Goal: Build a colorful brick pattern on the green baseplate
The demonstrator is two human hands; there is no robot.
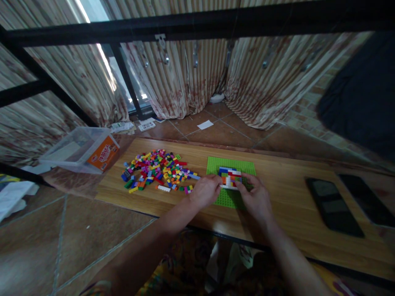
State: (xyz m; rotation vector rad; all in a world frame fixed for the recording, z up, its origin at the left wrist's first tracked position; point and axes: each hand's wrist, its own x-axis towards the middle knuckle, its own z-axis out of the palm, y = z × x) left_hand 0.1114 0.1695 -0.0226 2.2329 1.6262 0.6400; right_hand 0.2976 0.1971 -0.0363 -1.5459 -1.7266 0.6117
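Note:
A green baseplate [239, 166] lies on a low wooden board [277, 197]. On it stands a small multicoloured brick build [230, 174] in blue, red, white and yellow. My left hand [205, 191] rests at the plate's left edge, fingers curled and pinching the build's near left corner. My right hand [256, 197] lies over the plate's near right part, fingers pressed to the build's right side. A heap of several loose coloured bricks [157, 168] lies to the left of the plate, a hand's width from my left hand.
A clear plastic box with an orange label [83, 150] sits at the board's far left corner. Two dark phones or tablets [333, 205] lie flat at the right. Black metal frame bars [197, 22] cross overhead. Curtains hang behind; tiled floor surrounds the board.

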